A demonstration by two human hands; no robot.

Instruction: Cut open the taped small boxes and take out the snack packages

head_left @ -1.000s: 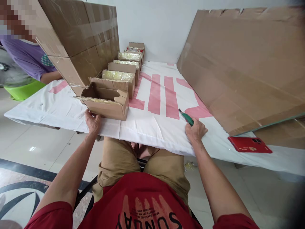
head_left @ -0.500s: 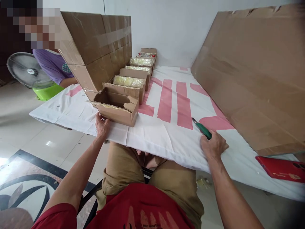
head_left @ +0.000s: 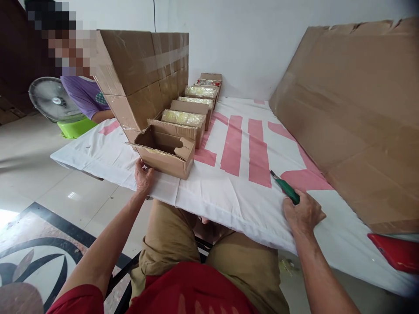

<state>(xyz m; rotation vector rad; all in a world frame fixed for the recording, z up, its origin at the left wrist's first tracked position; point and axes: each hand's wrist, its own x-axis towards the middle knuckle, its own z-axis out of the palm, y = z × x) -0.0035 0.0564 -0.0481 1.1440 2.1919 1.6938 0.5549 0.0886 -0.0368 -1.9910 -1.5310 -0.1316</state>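
Observation:
A small open cardboard box (head_left: 165,153) stands near the front edge of the table, which is covered with a white cloth with pink stripes (head_left: 235,174). My left hand (head_left: 143,176) rests against the box's near left corner, fingers touching its side. My right hand (head_left: 303,213) lies on the cloth at the right and grips a green utility knife (head_left: 284,187), blade end pointing away. Behind the open box runs a row of several small boxes (head_left: 193,102) filled with yellowish packets.
A tall stack of large taped cartons (head_left: 144,74) stands at the left back. A big flat cardboard sheet (head_left: 353,113) leans along the right side. A red phone (head_left: 396,250) lies at the right edge. Another person in a purple shirt (head_left: 83,93) sits beyond the table, beside a fan (head_left: 54,100).
The view has swung to the left and up, so everything has shifted right in the picture. Both hands hold the same places on the box and the knife.

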